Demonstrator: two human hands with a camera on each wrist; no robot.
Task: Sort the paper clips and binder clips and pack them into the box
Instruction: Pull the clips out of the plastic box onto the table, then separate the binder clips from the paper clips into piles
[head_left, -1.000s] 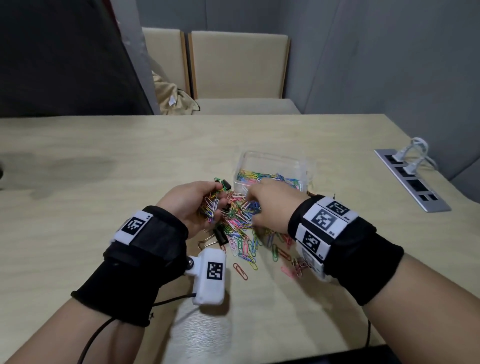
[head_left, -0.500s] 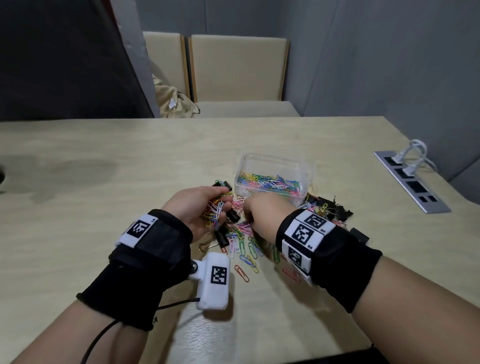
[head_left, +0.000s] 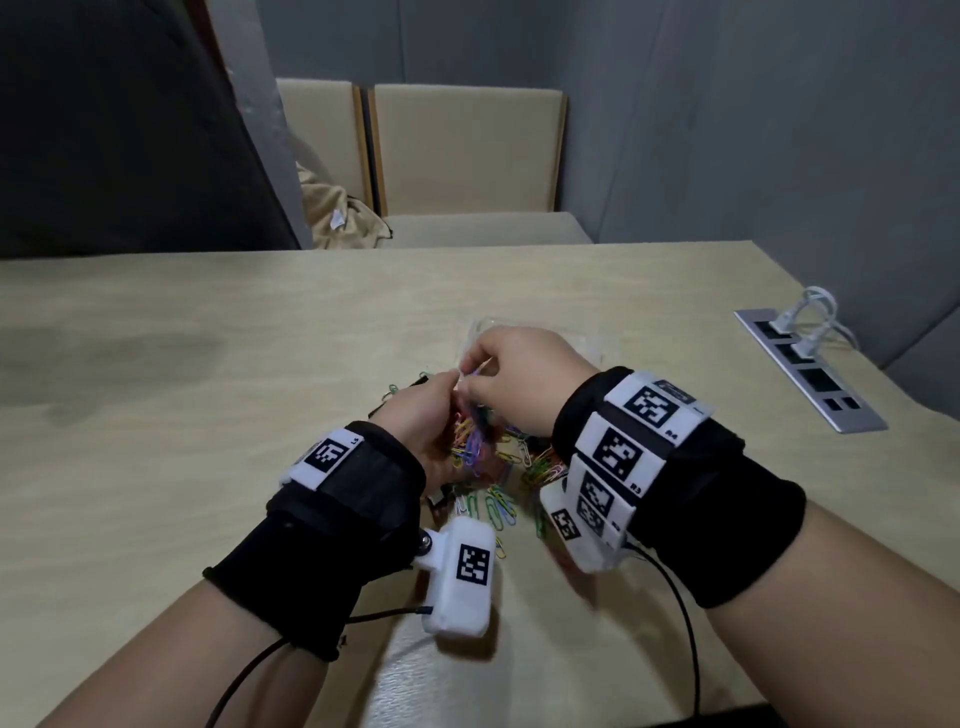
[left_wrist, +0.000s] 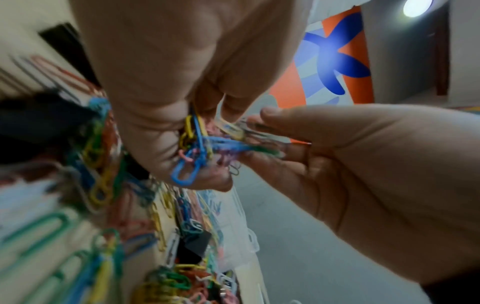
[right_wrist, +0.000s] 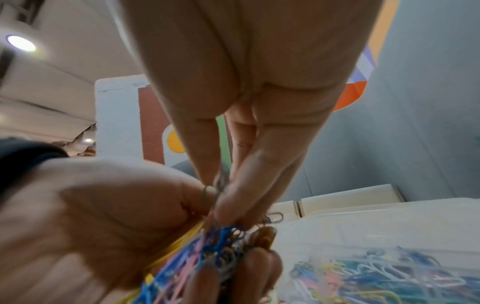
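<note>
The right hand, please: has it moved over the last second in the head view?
Yes. The right hand has lifted off the loose paper clips and now covers the clear box.

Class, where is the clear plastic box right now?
In the head view the clear plastic box sits on the table mid-frame, just beyond the right hand, which hides most of it.

In the head view the right hand (head_left: 524, 382) covers most of the clear plastic box (head_left: 597, 349), hiding its contents. Both wrists screen much of the paper clip pile (head_left: 498, 506). The left wrist view smears the nearer clips and a black binder clip (left_wrist: 193, 247). How many clips the left hand (head_left: 421, 421) grips is unclear.
</note>
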